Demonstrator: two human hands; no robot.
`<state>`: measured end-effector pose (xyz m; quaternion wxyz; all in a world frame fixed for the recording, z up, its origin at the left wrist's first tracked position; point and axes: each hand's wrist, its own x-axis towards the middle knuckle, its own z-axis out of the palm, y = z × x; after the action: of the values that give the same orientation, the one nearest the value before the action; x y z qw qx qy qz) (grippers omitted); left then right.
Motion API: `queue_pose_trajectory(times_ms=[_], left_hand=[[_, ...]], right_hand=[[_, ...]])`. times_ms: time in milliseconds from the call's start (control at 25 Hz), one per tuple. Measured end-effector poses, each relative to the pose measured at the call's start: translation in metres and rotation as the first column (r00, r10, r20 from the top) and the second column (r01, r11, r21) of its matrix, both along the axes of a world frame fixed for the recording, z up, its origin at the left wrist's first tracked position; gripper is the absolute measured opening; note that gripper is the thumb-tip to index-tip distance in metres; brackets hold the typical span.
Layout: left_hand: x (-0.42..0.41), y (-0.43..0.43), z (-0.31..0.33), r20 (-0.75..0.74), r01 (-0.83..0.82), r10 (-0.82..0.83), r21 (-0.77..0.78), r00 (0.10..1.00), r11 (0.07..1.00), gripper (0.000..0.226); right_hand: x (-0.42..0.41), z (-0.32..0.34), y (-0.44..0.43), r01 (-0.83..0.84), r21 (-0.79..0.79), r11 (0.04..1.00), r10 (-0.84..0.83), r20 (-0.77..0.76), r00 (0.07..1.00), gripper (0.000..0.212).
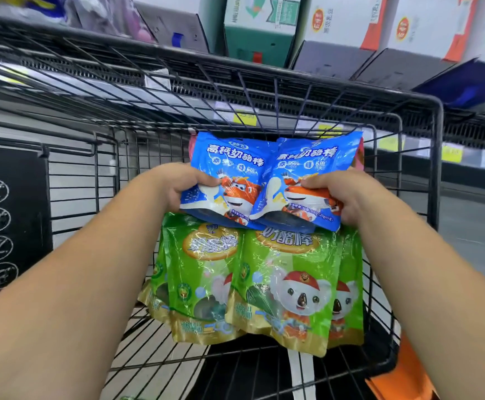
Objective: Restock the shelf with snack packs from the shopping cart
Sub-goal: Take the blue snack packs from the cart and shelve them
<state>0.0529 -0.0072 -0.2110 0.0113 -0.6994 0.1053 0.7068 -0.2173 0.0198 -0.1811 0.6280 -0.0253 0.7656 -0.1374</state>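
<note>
Two blue snack packs with an orange cartoon plane lie side by side inside the black wire shopping cart (420,116). My left hand (180,183) grips the lower left edge of the left blue pack (229,168). On the lower right edge of the right blue pack (307,168) my right hand (342,194) is closed. Both packs are lifted slightly above several green snack packs (264,284) with a koala, which lie overlapped on the cart floor. A pink pack edge shows behind the blue ones.
A store shelf (452,154) with yellow price tags runs behind the cart. Above it stand white, green and blue cartons (261,27). A black panel with prohibition icons (7,220) hangs on the cart's left. Something orange (403,376) sits at the lower right outside the cart.
</note>
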Motion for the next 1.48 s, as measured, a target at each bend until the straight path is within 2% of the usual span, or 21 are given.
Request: queue_pose_trajectory(times_ms=[160, 360, 480, 640, 720, 960, 1080, 1240, 1360, 1480], left_hand=[[0.002, 0.008, 0.0, 0.004, -0.045, 0.046, -0.089, 0.999, 0.995, 0.037], [0.011, 0.028, 0.015, -0.008, -0.155, 0.155, -0.142, 0.988, 0.978, 0.041], [0.016, 0.041, 0.033, -0.061, -0.21, 0.202, -0.184, 0.977, 0.96, 0.041], [0.024, 0.058, 0.067, -0.123, -0.258, 0.236, -0.226, 0.964, 0.939, 0.034], [0.026, 0.068, 0.088, -0.152, -0.279, 0.246, -0.254, 0.957, 0.926, 0.036], [0.035, 0.089, 0.153, -0.227, -0.318, 0.248, -0.359, 0.942, 0.878, 0.063], [0.034, 0.093, 0.193, -0.239, -0.338, 0.254, -0.443, 0.937, 0.83, 0.041], [0.027, 0.09, 0.25, -0.245, -0.294, 0.185, -0.551, 0.952, 0.781, 0.039], [0.012, 0.089, 0.296, -0.281, -0.289, 0.144, -0.586, 0.949, 0.757, 0.029], [-0.009, 0.093, 0.333, -0.304, -0.277, 0.099, -0.626, 0.947, 0.729, 0.031]], right_hand=[[0.001, 0.003, 0.001, -0.03, -0.007, 1.0, 0.03, 0.014, 0.999, 0.054], [0.001, 0.018, 0.015, 0.014, -0.104, 0.995, -0.003, 0.105, 0.994, 0.049], [0.0, 0.037, 0.028, 0.047, -0.179, 0.983, -0.018, 0.159, 0.987, 0.036], [-0.002, 0.065, 0.04, 0.021, -0.253, 0.967, 0.04, 0.233, 0.972, 0.049], [-0.003, 0.088, 0.044, -0.004, -0.289, 0.957, 0.078, 0.243, 0.967, 0.04], [-0.004, 0.156, 0.051, -0.073, -0.407, 0.911, 0.2, 0.278, 0.94, 0.029], [-0.007, 0.195, 0.054, -0.075, -0.474, 0.877, 0.232, 0.282, 0.931, 0.038], [-0.019, 0.241, 0.062, -0.052, -0.555, 0.83, 0.237, 0.267, 0.934, 0.06], [-0.038, 0.28, 0.071, -0.033, -0.606, 0.795, 0.246, 0.272, 0.93, 0.054], [-0.059, 0.313, 0.083, -0.006, -0.634, 0.773, 0.242, 0.286, 0.927, 0.05]])
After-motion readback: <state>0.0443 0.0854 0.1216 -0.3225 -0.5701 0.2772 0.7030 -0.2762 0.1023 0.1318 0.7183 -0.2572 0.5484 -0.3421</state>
